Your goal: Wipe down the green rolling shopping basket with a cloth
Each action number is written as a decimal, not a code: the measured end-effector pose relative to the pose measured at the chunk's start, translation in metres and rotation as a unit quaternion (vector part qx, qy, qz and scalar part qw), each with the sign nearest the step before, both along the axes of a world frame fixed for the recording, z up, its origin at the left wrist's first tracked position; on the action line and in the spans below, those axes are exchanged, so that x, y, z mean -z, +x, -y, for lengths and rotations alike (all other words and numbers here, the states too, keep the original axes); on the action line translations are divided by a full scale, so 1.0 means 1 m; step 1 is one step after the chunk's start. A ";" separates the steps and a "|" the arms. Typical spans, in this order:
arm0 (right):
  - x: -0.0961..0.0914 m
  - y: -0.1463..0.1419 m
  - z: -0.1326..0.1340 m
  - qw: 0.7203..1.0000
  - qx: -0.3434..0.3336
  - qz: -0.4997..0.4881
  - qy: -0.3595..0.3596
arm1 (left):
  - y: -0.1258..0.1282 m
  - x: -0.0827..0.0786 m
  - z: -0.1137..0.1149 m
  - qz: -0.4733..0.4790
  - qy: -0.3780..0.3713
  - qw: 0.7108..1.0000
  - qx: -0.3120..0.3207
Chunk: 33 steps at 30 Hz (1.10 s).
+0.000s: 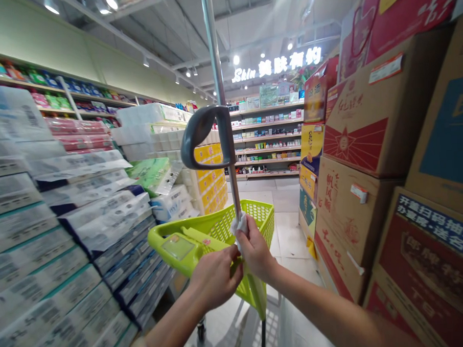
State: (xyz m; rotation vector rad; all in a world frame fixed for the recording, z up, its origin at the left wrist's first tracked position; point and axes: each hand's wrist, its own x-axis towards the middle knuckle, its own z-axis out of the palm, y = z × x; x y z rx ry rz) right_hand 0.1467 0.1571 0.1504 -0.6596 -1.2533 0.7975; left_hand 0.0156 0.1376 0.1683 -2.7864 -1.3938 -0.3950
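A slim metal pole (235,191) with a grey loop-shaped handle (227,135) rises in front of me and runs up past the top of the view. My right hand (260,251) is closed around a white tissue (239,229), which is pressed on the pole below the handle. Just left of and below it, my left hand (216,276) has its fingers curled in beside the pole, almost touching my right hand. What those fingers hold is hidden. A lime-green plastic shopping basket cart (174,270) stands right behind both hands, its perforated sides showing.
Packs of paper goods (39,263) are piled high on the left, with yellow packs (211,179) farther along. Stacked cardboard boxes (352,132) line the right side. A pale tiled aisle floor (289,230) leads to shelves of small goods (268,141) at the back.
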 end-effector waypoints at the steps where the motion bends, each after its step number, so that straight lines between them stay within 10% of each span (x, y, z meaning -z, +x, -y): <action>1: 0.001 0.001 0.000 1.000 0.002 0.011 0.005 | 0.000 0.000 0.000 0.002 0.001 1.000 0.006; 8: -0.063 0.005 -0.012 0.996 0.025 -0.006 0.085 | -0.001 0.004 0.001 0.002 0.009 1.000 0.021; 16: -0.019 0.000 -0.006 0.998 0.042 0.008 0.049 | -0.003 0.001 0.002 0.010 -0.012 1.000 0.024; 26: -0.088 0.001 -0.019 0.994 -0.044 -0.078 0.062 | -0.009 0.006 0.003 0.009 -0.004 1.000 0.028; 30: -0.075 0.000 -0.017 0.997 -0.039 -0.055 0.048 | -0.016 -0.003 0.002 0.129 0.022 0.991 0.026; 33: -0.090 0.002 -0.017 0.995 -0.048 -0.055 0.066 | -0.022 -0.039 0.004 0.334 0.075 0.939 0.025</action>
